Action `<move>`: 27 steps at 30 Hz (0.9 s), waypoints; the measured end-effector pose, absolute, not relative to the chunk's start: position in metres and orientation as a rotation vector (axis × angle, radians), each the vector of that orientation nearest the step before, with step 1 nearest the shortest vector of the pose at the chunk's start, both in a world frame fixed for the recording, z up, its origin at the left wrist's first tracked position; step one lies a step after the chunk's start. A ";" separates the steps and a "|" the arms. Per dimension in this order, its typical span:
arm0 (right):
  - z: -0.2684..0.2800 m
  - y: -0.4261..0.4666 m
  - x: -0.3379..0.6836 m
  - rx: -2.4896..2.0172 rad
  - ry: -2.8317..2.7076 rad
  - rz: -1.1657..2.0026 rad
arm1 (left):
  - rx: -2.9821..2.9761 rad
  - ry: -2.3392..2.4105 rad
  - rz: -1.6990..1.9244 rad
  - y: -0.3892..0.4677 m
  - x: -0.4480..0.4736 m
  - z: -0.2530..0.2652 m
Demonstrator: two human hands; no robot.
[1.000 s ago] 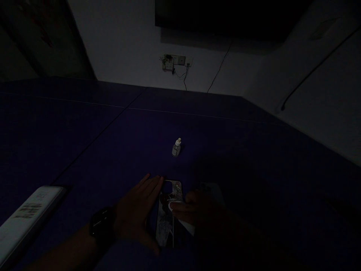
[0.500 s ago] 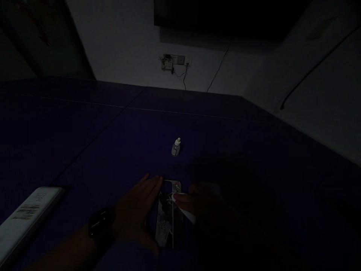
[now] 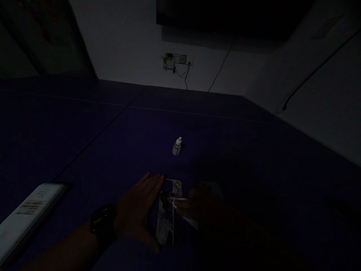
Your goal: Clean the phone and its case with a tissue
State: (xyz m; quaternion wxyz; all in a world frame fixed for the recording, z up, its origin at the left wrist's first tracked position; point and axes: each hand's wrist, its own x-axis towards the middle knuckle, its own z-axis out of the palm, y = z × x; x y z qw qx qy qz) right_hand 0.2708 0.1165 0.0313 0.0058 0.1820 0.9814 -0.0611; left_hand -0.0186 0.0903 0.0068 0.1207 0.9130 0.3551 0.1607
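Observation:
A phone case (image 3: 165,224) with a printed picture and a camera cutout lies flat on the dark blue surface. My left hand (image 3: 138,207), a black watch on its wrist, lies spread along the case's left side. Its fingertips touch the top left corner and its thumb reaches the lower left one. In my right hand (image 3: 199,203) is a folded white tissue (image 3: 191,222), pressed on the case's upper right part. Deep shadow hides much of that hand. A small dropper bottle (image 3: 176,148) with a white top stands beyond the case.
A long white box (image 3: 28,210) with print on it lies at the left. Part of a pale flat sheet (image 3: 216,188) shows behind my right hand. At the back are a wall with sockets (image 3: 177,59), cables and a dark screen (image 3: 231,19). The room is very dim.
The tissue in my right hand has slid slightly down the case, baring more of its top. My left hand keeps its place at the case's edge. The view has shifted a little.

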 end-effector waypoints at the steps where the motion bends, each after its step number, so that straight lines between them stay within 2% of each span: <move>1: 0.030 0.116 0.270 0.564 3.079 -0.184 | 2.667 1.039 0.476 0.090 -0.019 0.007; 6: 0.032 0.117 0.271 0.746 3.084 -0.158 | 2.672 1.047 0.453 0.090 -0.018 0.009; 11: 0.034 0.118 0.269 0.619 3.131 -0.170 | 2.674 1.022 0.449 0.091 -0.018 0.009; 15: 0.028 0.120 0.271 0.738 3.160 -0.111 | 2.671 1.029 0.487 0.091 -0.019 0.007; 21: 0.025 0.116 0.270 0.596 3.155 -0.212 | 2.678 1.009 0.474 0.091 -0.019 0.007; 27: 0.028 0.117 0.271 0.728 3.081 -0.231 | 2.666 1.025 0.445 0.091 -0.020 0.006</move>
